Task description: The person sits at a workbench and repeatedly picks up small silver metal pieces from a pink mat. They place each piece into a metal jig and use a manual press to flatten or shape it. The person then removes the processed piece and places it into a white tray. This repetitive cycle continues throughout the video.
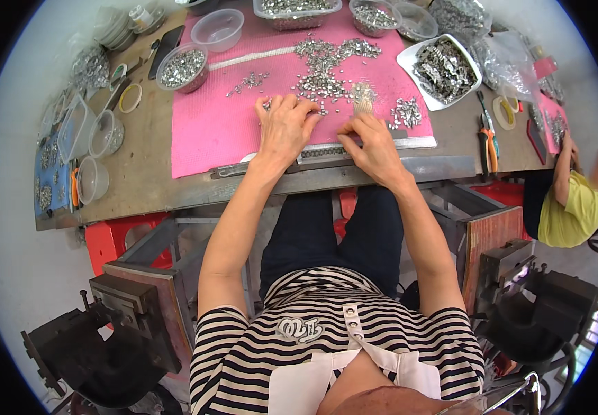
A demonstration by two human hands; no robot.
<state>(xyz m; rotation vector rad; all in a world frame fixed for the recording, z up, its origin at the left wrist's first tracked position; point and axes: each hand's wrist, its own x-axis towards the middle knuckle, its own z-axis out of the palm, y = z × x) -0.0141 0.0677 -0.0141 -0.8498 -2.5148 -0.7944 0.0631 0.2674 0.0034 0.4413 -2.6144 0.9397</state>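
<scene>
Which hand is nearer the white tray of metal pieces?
Right hand: below-left of the white tray in the picture; the left hand is farther left, over the pink mat.

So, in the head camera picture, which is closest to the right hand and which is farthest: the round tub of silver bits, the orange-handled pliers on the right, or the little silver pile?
1. Little silver pile: just beyond the right hand, slightly right.
2. Orange-handled pliers: farther right, off the pink mat.
3. Round tub: farthest, away to the left.
</scene>
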